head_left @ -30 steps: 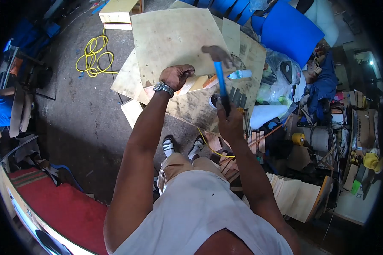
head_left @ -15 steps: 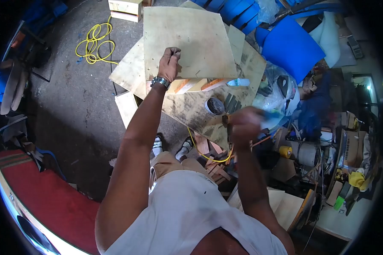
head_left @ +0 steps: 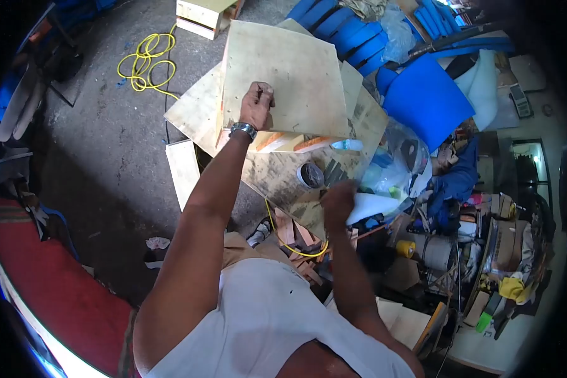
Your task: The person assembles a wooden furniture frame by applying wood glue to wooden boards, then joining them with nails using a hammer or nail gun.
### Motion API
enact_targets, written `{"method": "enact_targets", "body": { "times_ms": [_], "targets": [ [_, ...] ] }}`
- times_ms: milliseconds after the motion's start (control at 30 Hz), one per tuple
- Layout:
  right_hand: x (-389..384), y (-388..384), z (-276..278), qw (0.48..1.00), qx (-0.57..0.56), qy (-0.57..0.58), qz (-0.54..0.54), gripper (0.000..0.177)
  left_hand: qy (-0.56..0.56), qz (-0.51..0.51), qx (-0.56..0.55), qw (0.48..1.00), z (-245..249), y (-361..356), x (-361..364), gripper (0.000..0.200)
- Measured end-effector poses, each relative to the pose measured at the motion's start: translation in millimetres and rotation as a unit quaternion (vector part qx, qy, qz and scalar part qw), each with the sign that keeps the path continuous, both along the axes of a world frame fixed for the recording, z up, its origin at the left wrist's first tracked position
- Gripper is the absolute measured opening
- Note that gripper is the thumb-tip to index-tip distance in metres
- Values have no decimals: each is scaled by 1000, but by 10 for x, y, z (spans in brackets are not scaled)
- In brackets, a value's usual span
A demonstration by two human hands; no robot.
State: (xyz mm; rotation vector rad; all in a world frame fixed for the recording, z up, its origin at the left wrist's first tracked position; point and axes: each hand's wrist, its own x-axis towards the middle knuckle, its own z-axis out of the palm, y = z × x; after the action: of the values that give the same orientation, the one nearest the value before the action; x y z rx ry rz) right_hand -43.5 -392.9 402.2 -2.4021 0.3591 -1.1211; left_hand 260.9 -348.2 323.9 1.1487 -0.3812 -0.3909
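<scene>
My left hand point(head_left: 257, 106), with a watch at its wrist, rests on a pale plywood panel point(head_left: 296, 69). Its fingers are curled together; whatever they pinch is too small to make out. Beneath the panel's near edge show wooden slats point(head_left: 280, 141). My right hand point(head_left: 338, 205) is closed in a fist to the right of the panel, somewhat blurred, and what it grips is hidden. Near it, a round tub with dark contents point(head_left: 310, 175) and a clear bottle point(head_left: 348, 145) are on a larger stained plywood sheet point(head_left: 264, 169).
A yellow cord point(head_left: 150, 63) lies coiled on the floor beside a wooden box point(head_left: 201, 19). Blue foam sheets point(head_left: 428, 101) and plastic bags crowd the right. Wood offcuts point(head_left: 296, 236) lie by my feet, and a red-covered surface point(head_left: 50, 283) is at lower left.
My right hand has moved down and left, closer to my body. My left hand stays on the panel. The whole view has shifted slightly as my head moved.
</scene>
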Motion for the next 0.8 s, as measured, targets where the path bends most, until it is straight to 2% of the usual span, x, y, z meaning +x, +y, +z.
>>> {"method": "enact_targets", "body": {
  "times_ms": [33, 67, 100, 133, 167, 200, 233, 300, 367, 400, 433, 467, 500, 533, 567, 600, 633, 667, 700, 733, 800],
  "targets": [
    [26, 261, -205, 957, -94, 243, -131, 35, -13, 13, -4, 1000, 3, 25, 11, 14],
    [-86, 231, -213, 934, 98, 313, -144, 36, -18, 14, -8, 1000, -11, 15, -91, 14],
    [-94, 66, -162, 876, 281, 361, -149, 37, -49, 27, -5, 998, -114, -23, -73, 15],
    [46, -97, 34, 927, 138, 314, -151, 30, -53, 27, -2, 998, -193, 6, 53, 14],
    [131, -193, 413, 953, 108, 242, -147, 29, -49, 13, 3, 999, -283, 11, 29, 13],
    [237, -277, 926, 971, 145, 139, -130, 29, -48, -3, -2, 999, -266, -83, 17, 13],
    [279, -300, 1437, 983, 164, 12, -81, 31, 1, -25, 39, 999, -102, -20, -10, 10],
    [250, -252, 2142, 969, 111, -204, 86, 37, 32, -37, 20, 999, -50, -1, 5, 9],
    [261, -159, 2180, 891, 222, -317, 235, 44, 53, -41, 6, 998, -86, 12, 11, 10],
    [456, 80, 1840, 905, 141, -316, 248, 43, 35, -36, -2, 999, -91, -3, 24, 9],
    [386, 60, 1154, 944, 80, -265, 178, 38, 16, -30, -10, 999, -84, -3, 15, 9],
    [158, -17, 239, 993, 21, -111, 35, 34, -1, -24, -15, 1000, -94, 1, 1, 8],
    [-85, 38, -405, 982, -44, 145, -110, 31, -1, -26, 10, 1000, -127, -1, 9, 8],
    [-197, 92, -461, 926, 32, 336, -170, 29, 2, -28, 2, 1000, -146, -1, -104, 8],
    [-80, 110, -309, 901, 222, 335, -164, 29, -2, -28, -8, 1000, -115, -10, -116, 8],
    [74, -6, -65, 943, 130, 276, -132, 27, -13, -17, -15, 1000, -72, 31, -23, 8],
    [109, -27, 296, 968, 40, 218, -115, 25, -34, -1, -68, 997, -114, -25, -29, 11],
    [196, -45, 626, 948, 247, 143, -139, 20, -22, -17, -39, 999, -65, -115, -98, 11],
    [274, 4, 920, 952, 298, -12, -67, 14, -18, -18, -7, 1000, -25, -82, -42, 11],
    [434, 138, 1275, 952, 279, -125, -1, 12, -7, -20, 30, 999, -19, -20, -32, 12],
    [563, 144, 1193, 938, 203, -272, 75, 32, 9, -36, 51, 998, -24, 33, -4, 15]
  ]
}}
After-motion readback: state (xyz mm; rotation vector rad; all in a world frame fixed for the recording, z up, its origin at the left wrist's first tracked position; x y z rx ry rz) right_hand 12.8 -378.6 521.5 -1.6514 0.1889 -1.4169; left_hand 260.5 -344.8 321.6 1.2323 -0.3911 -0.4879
